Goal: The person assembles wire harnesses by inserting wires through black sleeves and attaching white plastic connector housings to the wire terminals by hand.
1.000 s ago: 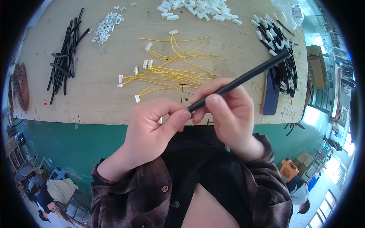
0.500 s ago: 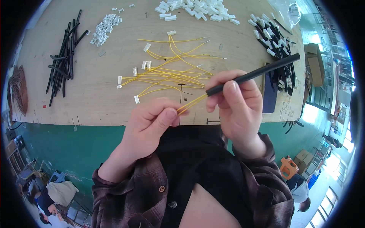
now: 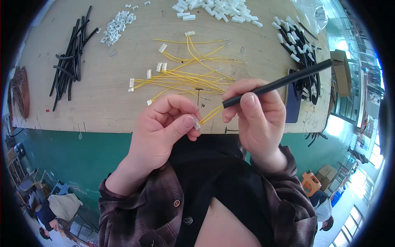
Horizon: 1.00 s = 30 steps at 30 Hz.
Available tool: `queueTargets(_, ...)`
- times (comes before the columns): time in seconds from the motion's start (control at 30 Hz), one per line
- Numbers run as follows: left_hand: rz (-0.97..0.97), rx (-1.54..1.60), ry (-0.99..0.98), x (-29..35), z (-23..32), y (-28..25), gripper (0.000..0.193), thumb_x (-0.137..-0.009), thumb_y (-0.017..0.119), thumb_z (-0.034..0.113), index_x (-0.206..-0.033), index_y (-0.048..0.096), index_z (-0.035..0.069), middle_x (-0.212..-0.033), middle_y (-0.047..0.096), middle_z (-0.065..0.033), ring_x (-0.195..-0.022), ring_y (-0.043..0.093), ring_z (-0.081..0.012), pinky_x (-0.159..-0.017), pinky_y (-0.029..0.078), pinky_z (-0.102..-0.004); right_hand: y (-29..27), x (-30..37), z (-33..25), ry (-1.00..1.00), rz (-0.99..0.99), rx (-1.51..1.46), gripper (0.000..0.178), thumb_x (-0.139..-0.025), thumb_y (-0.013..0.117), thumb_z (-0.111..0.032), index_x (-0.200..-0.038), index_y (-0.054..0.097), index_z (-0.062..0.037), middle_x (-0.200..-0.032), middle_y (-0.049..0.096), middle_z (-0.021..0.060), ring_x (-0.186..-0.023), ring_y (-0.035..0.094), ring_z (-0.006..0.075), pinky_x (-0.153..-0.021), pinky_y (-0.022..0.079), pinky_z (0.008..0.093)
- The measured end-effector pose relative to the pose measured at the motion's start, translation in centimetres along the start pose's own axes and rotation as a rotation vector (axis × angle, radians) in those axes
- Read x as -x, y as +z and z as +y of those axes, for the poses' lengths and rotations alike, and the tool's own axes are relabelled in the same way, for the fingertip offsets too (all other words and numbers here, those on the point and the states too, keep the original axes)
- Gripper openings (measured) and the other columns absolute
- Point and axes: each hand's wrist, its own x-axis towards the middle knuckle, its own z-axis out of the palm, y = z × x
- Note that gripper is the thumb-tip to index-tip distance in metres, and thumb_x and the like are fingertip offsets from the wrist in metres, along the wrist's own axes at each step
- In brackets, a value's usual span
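Observation:
My left hand (image 3: pixel 164 123) is closed, pinching a small white connector (image 3: pixel 196 122) between thumb and fingers. From that connector, yellow wires (image 3: pixel 212 114) run to the right into the near end of a black tube (image 3: pixel 284 82). My right hand (image 3: pixel 257 109) grips the tube close to this end; the rest slants up and to the right. How far the wires reach inside the tube is hidden. Beyond my hands, several yellow wire leads (image 3: pixel 185 74) with white connectors on their left ends lie on the wooden table (image 3: pixel 111 82).
Loose black tubes (image 3: pixel 74 53) lie at the left, beside small white connectors (image 3: pixel 118 28). White plastic housings (image 3: pixel 222 10) are heaped at the far edge. At the right are black tubes with white ends (image 3: pixel 302 45), a dark flat device (image 3: pixel 292 103) and a clear bag (image 3: pixel 314 14).
My left hand has shifted its hold toward the connector, which now shows at its fingertips. The wires between the hands bow slightly. My right hand stays nearly in place with the tube.

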Motion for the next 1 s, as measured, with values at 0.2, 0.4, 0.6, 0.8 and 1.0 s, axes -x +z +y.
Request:
queueTargets(0.2,-0.008,-0.159,0.173,-0.1,0.0,0.5,0.016,-0.08,0.052,0.0,-0.095,0.047,0.0,-0.082,0.055,-0.0053,-0.069,0.054,-0.0081,-0.062,0.045,-0.0199,1.2,0.8,0.3,0.074,-0.145,0.037,0.013,-0.082,0.048,-0.005,-0.084,0.055,0.0051,-0.081,0.052,0.0096,-0.064,0.052,0.0125,-0.058,0.044,0.0223)
queueTargets(0.4,0.073,-0.271,0.178,0.3,-0.4,0.9,0.018,-0.078,0.052,-0.005,-0.095,0.048,-0.002,-0.083,0.056,-0.0071,-0.073,0.056,-0.01,-0.065,0.047,-0.0205,1.8,0.8,0.2,0.221,-0.128,-0.038,0.017,-0.079,0.051,-0.004,-0.093,0.055,0.0039,-0.08,0.052,0.0039,-0.067,0.049,0.0079,-0.059,0.039,0.0185)
queueTargets(0.6,0.18,-0.43,0.218,1.8,-0.3,-0.6,0.011,-0.077,0.051,-0.006,-0.087,0.05,-0.002,-0.078,0.056,-0.0094,-0.067,0.056,-0.012,-0.062,0.047,-0.0215,-0.9,-2.1,-2.9,-0.07,0.056,-0.037,0.02,-0.082,0.053,-0.01,-0.096,0.053,0.0039,-0.072,0.054,0.0032,-0.057,0.046,0.0041,-0.05,0.036,0.0159)
queueTargets(0.8,0.11,-0.656,0.327,2.6,0.1,-2.8,0.013,-0.077,0.051,-0.005,-0.09,0.051,-0.002,-0.082,0.055,-0.0108,-0.073,0.054,-0.0153,-0.068,0.043,-0.0243,-1.1,-2.1,-4.1,-0.02,-0.014,-0.088,0.012,-0.081,0.055,-0.01,-0.084,0.056,0.0018,-0.067,0.056,0.0015,-0.055,0.046,0.0024,-0.049,0.036,0.0143)
queueTargets(1.0,0.041,-0.904,0.42,0.9,1.9,-0.2,0.023,-0.072,0.057,-0.002,-0.095,0.053,-0.002,-0.087,0.057,-0.0098,-0.084,0.053,-0.0178,-0.076,0.04,-0.0266,1.3,-0.8,-2.4,0.059,-0.008,-0.126,0.013,-0.081,0.053,-0.01,-0.082,0.051,0.0025,-0.068,0.053,0.0061,-0.05,0.041,0.0052,-0.045,0.033,0.0168)
